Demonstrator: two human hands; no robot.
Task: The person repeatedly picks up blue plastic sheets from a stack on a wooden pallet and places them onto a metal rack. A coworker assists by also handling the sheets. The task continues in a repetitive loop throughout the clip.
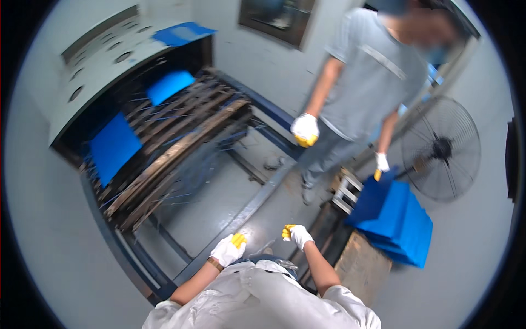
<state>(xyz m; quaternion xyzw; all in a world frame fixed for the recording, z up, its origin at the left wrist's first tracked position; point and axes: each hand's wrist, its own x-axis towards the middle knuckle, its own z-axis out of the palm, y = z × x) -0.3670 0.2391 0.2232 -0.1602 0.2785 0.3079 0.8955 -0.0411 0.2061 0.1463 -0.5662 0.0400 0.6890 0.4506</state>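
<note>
My left hand (228, 250), in a white glove with yellow fingertips, is near my waist with its fingers curled together. Its wrist carries a brown band. To the right, my right hand (298, 236) wears the same kind of glove, its fingers bent inward in a loose fist. Nothing shows in either hand. Both are in the air over the grey floor, beside a long metal rail (257, 200). A pale thin streak lies between them, too faint to name. The nearest blue sheets (392, 222) sit in a stack to the right of my right hand.
A co-worker (372, 77) in a grey shirt and gloves stands across, one hand at the blue stack. A large fan (441, 148) is behind it. At left, a slatted rack (181, 145) bears blue sheets (115, 147) under a white hood (109, 60). A wooden board (361, 266) lies at lower right.
</note>
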